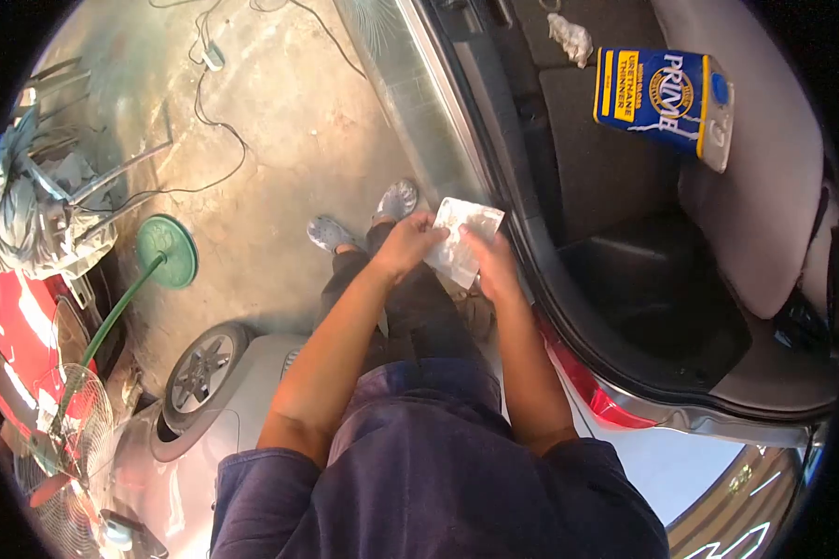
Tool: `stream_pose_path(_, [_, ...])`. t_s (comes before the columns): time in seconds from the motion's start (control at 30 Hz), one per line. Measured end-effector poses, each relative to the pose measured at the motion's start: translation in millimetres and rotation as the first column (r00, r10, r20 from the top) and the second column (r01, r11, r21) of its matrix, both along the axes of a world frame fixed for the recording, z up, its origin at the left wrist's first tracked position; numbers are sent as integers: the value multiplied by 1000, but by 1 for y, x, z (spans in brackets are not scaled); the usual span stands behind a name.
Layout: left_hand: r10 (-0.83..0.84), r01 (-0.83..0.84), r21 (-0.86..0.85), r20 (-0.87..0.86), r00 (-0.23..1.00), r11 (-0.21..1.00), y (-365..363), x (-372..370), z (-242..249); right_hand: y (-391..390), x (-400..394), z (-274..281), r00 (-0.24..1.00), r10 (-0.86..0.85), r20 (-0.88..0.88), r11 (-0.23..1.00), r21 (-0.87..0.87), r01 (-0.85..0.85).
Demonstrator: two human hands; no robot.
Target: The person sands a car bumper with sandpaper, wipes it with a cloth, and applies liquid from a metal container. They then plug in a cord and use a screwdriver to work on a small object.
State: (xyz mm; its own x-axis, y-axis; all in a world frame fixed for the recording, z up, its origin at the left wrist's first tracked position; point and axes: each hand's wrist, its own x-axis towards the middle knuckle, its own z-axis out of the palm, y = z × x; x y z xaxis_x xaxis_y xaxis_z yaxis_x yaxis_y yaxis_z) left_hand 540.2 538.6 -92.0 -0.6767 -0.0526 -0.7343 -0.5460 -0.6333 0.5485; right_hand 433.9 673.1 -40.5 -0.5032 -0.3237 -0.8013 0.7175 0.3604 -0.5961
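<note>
Head view: both hands [452, 247] clamped on a pale folded cloth [464, 238] beside an open car boot [625, 279].

Left hand [408, 244] and right hand [492, 265] closed on opposite edges of the cloth, held at waist height above the concrete floor [280, 140], just short of the boot sill. Seemingly mid-fold or unfolding, cloth only partly opened. Blue thinner can [664, 98] lying on its side deeper inside the boot, well apart from the hands. Next move probably called for a firm, even pull on both edges.
</note>
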Motion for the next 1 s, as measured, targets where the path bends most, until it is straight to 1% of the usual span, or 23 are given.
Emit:
stream_pose_path(0.03, [-4, 5, 14, -53, 999, 1000, -6, -3, 6, 2, -2, -4, 1000, -7, -4, 1000, 7, 7])
stream_pose_path(0.07, [-17, 17, -3, -57, 998, 1000, -5, -4, -3, 4, -3, -8, 1000, -4, -11, 998, 70, 4])
stream_pose_path(0.1, [-33, 32, -19, -61, 998, 999, -3, -6, -14, 4, -4, -8, 1000, -25, -14, 999, 21, 25])
stream_pose_path(0.13, [-52, 49, -36, -65, 997, 998, -3, -9, -14, 5, -3, -8, 999, -49, -15, 998, -28, 48])
stream_pose_path(0.17, [-146, 149, -78, 36, 989, 986, -4, -10, -13, 4, -2, -9, 995, -63, -84, 998, -5, 63])
stream_pose_path(0.23, [-98, 102, -28, 125, 987, 994, 4, -11, -16, 1, 2, -15, 971, -80, -225, 995, 32, 89])
stream_pose_path(0.27, [-75, 77, -6, 171, 982, 997, 9, -12, -16, 2, 4, -19, 961, -58, -271, 995, 63, 78])
stream_pose_path(0.33, [-54, 54, 4, 170, 984, 999, 19, -10, -22, 5, 8, -27, 932, -17, -363, 990, 126, 67])
stream_pose_path(0.37, [-47, 46, 10, 169, 985, 999, 22, -8, -25, 8, 13, -36, 906, -45, -421, 989, 107, 99])
stream_pose_path(0.47, [-46, 51, -22, 186, 982, 998, 24, -8, -27, 2, 13, -31, 907, -51, -418, 981, 148, 124])
stream_pose_path(0.57, [79, -69, -48, 258, 963, 996, 11, -17, -22, -20, 4, -38, 889, 33, -456, 984, 169, 50])
stream_pose_path(0.6, [79, -69, -49, 255, 964, 996, 5, -19, -21, -34, 0, -30, 873, 70, -482, 973, 226, 46])
stream_pose_path(0.67, [77, -67, -51, 249, 965, 996, -3, -22, -16, -38, 1, -27, 898, -43, -437, 987, 121, 106])
stream_pose_path(0.77, [41, -31, -45, 258, 965, 999, 7, -20, -20, -16, 5, -39, 853, 65, -518, 975, 215, 57])
stream_pose_path(0.8, [33, -22, -43, 268, 963, 999, 10, -18, -20, -21, 3, -37, 845, 91, -527, 975, 221, 33])
stream_pose_path(0.83, [76, -66, -44, 285, 956, 997, 7, -23, -10, -28, 1, -30, 840, 118, -530, 972, 233, 10])
stream_pose_path(0.87, [99, -92, -39, 283, 954, 995, 3, -24, -11, -34, -2, -27, 831, 148, -536, 970, 244, -16])
stream_pose_path(0.9, [126, -121, -36, 280, 952, 992, -5, -26, -16, -44, -7, -31, 800, 236, -552, 948, 311, -65])
stream_pose_path(0.93, [154, -150, -34, 281, 947, 988, -10, -26, -21, -49, -8, -30, 792, 261, -552, 938, 340, -72])
stream_pose_path(1.0, [150, -143, -48, 285, 947, 989, -11, -26, -24, -56, -10, -27, 772, 305, -558, 916, 393, -78])
